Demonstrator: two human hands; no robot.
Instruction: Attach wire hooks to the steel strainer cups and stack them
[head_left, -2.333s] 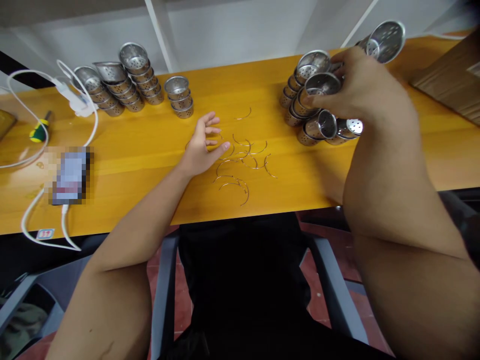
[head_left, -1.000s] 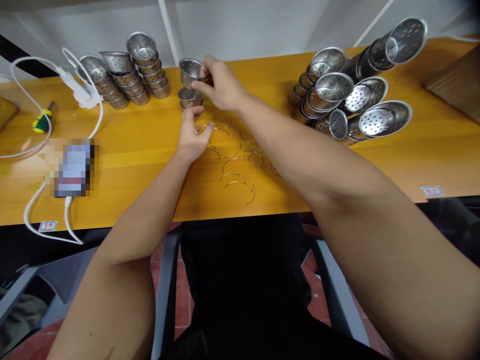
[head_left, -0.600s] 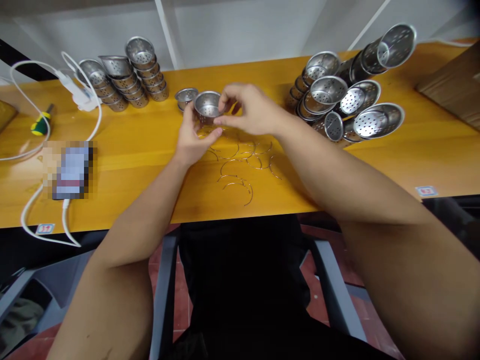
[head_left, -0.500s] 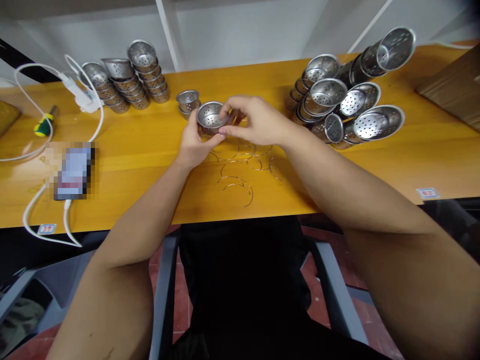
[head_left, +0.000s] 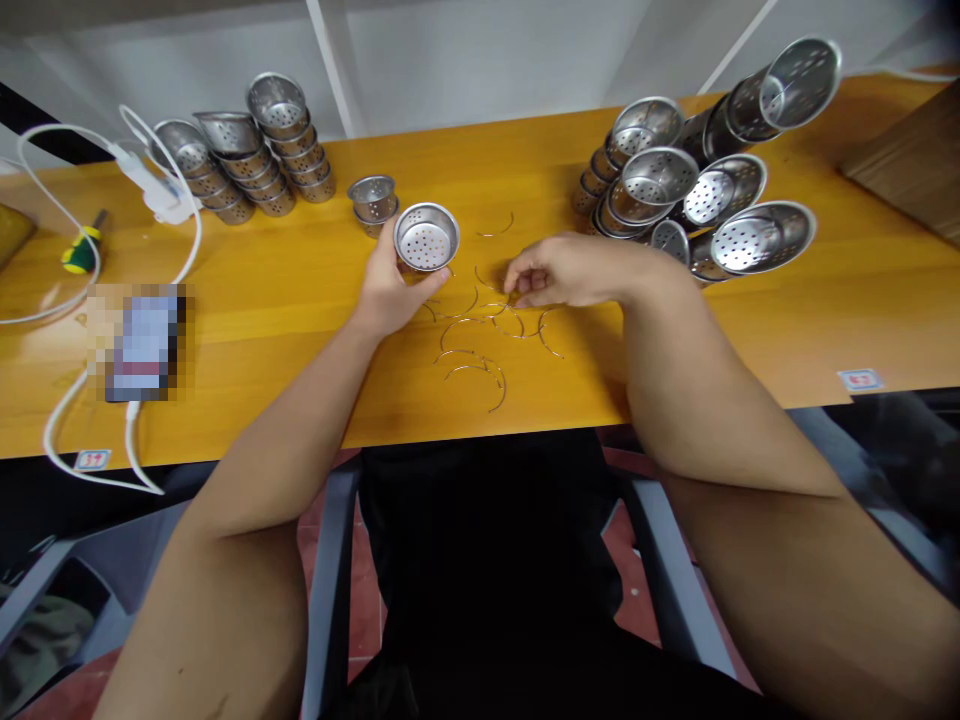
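Observation:
My left hand (head_left: 390, 295) is closed around a small perforated steel strainer cup (head_left: 426, 237), held with its mouth facing up towards me just above the yellow table (head_left: 300, 310). My right hand (head_left: 566, 272) rests lower to the right, fingertips pinched among several loose curved wire handles (head_left: 480, 365) scattered on the table; whether a wire is between the fingers I cannot make out. A short stack of two cups (head_left: 373, 199) stands just behind the held cup.
Stacks of strainer cups (head_left: 247, 165) stand at the back left, and long stacks lying on their sides (head_left: 705, 185) fill the back right. A white cable with plug (head_left: 154, 190), a screwdriver (head_left: 79, 250) and a blurred phone (head_left: 139, 340) lie at left. A cardboard box (head_left: 911, 165) sits far right.
My right hand fetched a cup from the short stack at the back, passed it to my left hand, then dropped to the wire handles. My left hand now holds the cup alone.

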